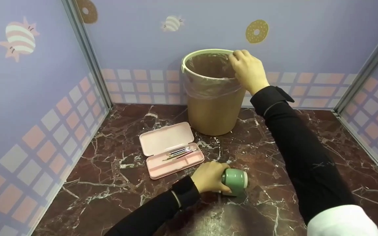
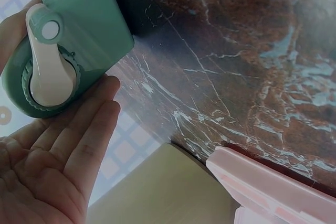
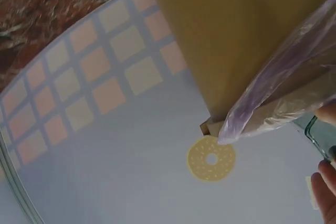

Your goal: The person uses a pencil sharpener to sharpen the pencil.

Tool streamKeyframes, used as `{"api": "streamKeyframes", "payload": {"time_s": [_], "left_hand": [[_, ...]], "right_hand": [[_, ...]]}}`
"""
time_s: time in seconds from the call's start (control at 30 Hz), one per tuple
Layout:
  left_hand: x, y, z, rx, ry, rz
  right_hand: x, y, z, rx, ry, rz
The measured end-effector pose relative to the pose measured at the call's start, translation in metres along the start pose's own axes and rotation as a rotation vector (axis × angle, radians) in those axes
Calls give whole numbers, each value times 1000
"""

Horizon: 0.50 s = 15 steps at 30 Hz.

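Note:
My left hand [image 1: 210,178] grips a green crank pencil sharpener [image 1: 235,182] low over the marble tabletop. Its white crank [image 2: 50,72] faces the left wrist camera, with the thumb on one side and the fingers on the other. At the far rim of a tan trash bin [image 1: 213,114], my right hand [image 1: 249,70] is raised with bent fingers. At the edge of the right wrist view, those fingers [image 3: 326,184] pinch a clear greenish plastic tray [image 3: 315,135] by the bin's mouth; most of it is hidden. A clear bag [image 1: 208,90] lines the bin and folds over its rim.
An open pink pencil case [image 1: 167,168] holding several thin pencils [image 1: 180,152] lies in front of the bin, left of the sharpener. Patterned panels [image 1: 136,42] enclose the dark red marble tabletop [image 1: 110,183] at the back and on both sides.

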<state>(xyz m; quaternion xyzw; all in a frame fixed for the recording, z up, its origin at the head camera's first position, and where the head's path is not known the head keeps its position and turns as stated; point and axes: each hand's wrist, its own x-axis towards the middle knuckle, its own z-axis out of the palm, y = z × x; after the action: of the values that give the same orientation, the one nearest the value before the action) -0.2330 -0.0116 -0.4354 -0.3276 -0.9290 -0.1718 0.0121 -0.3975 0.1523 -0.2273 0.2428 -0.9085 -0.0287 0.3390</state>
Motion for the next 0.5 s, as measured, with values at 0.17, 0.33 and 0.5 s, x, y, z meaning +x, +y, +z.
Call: {"api": "streamKeyframes", "payload": {"time_s": [0.17,0.33,0.5], "left_hand": [[0,0,0,1,-1,2],[1,1,0,17,-1,1],[1,1,0,30,5,-1]], "right_hand": [[-1,0,-1,134,-51,204],[-3,3,2,235,-76,400],[-8,4,4,361,-35,507]]}}
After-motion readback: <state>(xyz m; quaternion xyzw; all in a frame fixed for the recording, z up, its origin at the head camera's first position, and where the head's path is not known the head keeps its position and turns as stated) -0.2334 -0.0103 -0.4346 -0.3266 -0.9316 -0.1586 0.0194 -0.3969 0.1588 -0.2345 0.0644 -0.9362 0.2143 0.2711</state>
